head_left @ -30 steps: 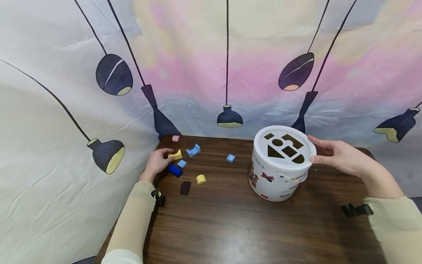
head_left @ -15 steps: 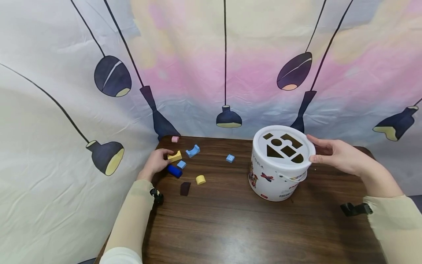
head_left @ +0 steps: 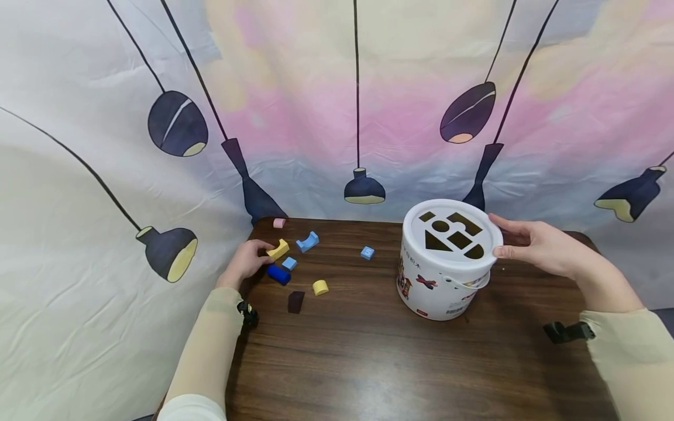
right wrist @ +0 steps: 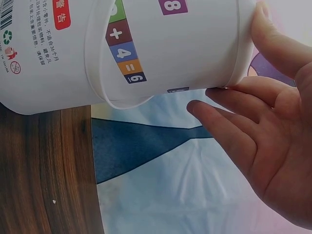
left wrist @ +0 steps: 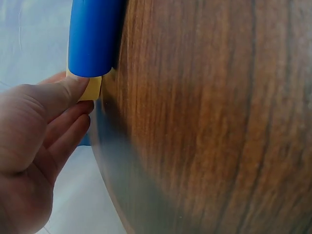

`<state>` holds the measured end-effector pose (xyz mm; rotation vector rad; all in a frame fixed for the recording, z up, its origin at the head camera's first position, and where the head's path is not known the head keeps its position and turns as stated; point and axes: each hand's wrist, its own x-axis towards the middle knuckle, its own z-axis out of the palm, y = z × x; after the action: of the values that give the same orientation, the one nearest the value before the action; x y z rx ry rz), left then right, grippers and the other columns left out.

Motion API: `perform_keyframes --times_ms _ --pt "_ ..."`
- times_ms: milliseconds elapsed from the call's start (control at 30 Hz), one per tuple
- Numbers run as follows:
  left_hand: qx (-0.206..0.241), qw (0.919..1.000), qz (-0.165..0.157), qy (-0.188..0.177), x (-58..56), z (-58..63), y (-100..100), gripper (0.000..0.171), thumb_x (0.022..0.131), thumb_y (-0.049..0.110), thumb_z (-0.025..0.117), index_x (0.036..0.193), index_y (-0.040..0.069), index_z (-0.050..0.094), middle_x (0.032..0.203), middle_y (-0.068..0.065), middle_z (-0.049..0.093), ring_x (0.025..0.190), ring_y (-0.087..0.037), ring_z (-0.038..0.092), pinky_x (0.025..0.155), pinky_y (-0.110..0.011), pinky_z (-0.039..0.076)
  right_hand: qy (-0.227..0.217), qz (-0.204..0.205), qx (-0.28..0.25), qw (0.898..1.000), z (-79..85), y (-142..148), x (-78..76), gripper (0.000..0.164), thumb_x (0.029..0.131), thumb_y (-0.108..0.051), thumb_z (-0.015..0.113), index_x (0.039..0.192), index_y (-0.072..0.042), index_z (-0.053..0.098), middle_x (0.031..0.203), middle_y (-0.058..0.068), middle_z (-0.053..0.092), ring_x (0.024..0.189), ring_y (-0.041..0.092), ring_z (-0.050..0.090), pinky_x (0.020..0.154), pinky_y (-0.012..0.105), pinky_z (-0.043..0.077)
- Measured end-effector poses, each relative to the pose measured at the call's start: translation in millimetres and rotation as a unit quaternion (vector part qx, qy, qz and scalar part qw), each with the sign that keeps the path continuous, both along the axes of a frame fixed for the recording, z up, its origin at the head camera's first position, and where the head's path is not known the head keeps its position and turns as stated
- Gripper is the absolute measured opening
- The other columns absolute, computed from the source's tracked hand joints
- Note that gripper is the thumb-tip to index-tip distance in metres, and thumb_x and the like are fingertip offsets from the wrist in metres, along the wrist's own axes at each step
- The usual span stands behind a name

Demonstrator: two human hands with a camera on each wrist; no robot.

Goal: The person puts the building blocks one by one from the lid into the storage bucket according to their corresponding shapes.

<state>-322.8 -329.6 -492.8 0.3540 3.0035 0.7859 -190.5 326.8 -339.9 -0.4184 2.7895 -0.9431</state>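
Yellow arched block (head_left: pixel 279 250): where is it, and how is it held?

Well left of the white bucket (head_left: pixel 439 292), among loose pieces. My left hand (head_left: pixel 248 260) pinches its outer end, the one farther from the bucket, between thumb and fingers. Probable reason: the blue cylinder (head_left: pixel 278 274) and small blue tile (head_left: pixel 289 263) lie close beside it, so that end seems easiest to get at. Contact with the table (head_left: pixel 400 374): cannot tell.

Right hand (head_left: pixel 547 248)?

At the bucket's right, thumb and fingertips gripping the rim of the lid (head_left: pixel 415 237). In the wrist view, one lower fingertip stands apart from the wall.

Why the rim?

Steadying, I judge; the bucket stands upright. Holding the edge also leaves the lid's cutouts uncovered.

Anything nearer the bucket?

Numbered blue tile (head_left: pixel 367 252), left of the bucket, with neither hand on it.
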Motion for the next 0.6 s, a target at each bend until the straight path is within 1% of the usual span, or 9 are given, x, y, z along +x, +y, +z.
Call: perform_keyframes --times_ms 133,333,400,600 --pt "0.000 1.0000 -0.003 -0.009 0.4 1.3 1.0 0.028 0.096 0.008 0.082 0.121 -0.003 0.078 0.127 -0.025 0.071 0.115 -0.042 0.065 0.103 -0.057 0.051 0.002 0.003 -0.003 1.000 -0.5 0.4 0.7 0.084 0.102 -0.035 0.076 0.169 -0.011 0.032 0.155 0.031 0.050 0.142 0.053 0.047 0.105 0.073 0.044" --pt "0.000 0.9998 0.003 -0.018 1.5 4.1 2.4 0.026 0.098 0.009 0.079 0.121 -0.003 0.078 0.127 -0.026 0.071 0.120 -0.044 0.064 0.107 -0.058 0.049 0.005 0.004 -0.004 1.000 -1.4 1.1 0.7 0.083 0.102 -0.034 0.076 0.169 -0.010 0.032 0.155 0.030 0.051 0.143 0.053 0.047 0.106 0.074 0.042" --pt "0.002 0.9999 0.004 -0.016 1.6 4.2 2.0 0.025 0.099 0.010 0.079 0.120 -0.003 0.078 0.126 -0.025 0.072 0.119 -0.043 0.064 0.106 -0.058 0.049 0.006 0.004 -0.004 1.000 -1.4 1.1 0.4 0.083 0.102 -0.034 0.076 0.169 -0.010 0.032 0.155 0.030 0.050 0.143 0.053 0.047 0.106 0.074 0.042" --pt "0.036 0.9992 0.013 0.014 3.2 1.5 0.2 0.024 0.098 0.015 0.081 0.115 -0.002 0.079 0.115 -0.020 0.076 0.102 -0.035 0.068 0.096 -0.054 0.054 0.005 0.004 -0.004 1.000 -1.0 0.7 0.1 0.082 0.103 -0.034 0.075 0.169 -0.011 0.032 0.154 0.030 0.051 0.142 0.052 0.048 0.106 0.072 0.044"
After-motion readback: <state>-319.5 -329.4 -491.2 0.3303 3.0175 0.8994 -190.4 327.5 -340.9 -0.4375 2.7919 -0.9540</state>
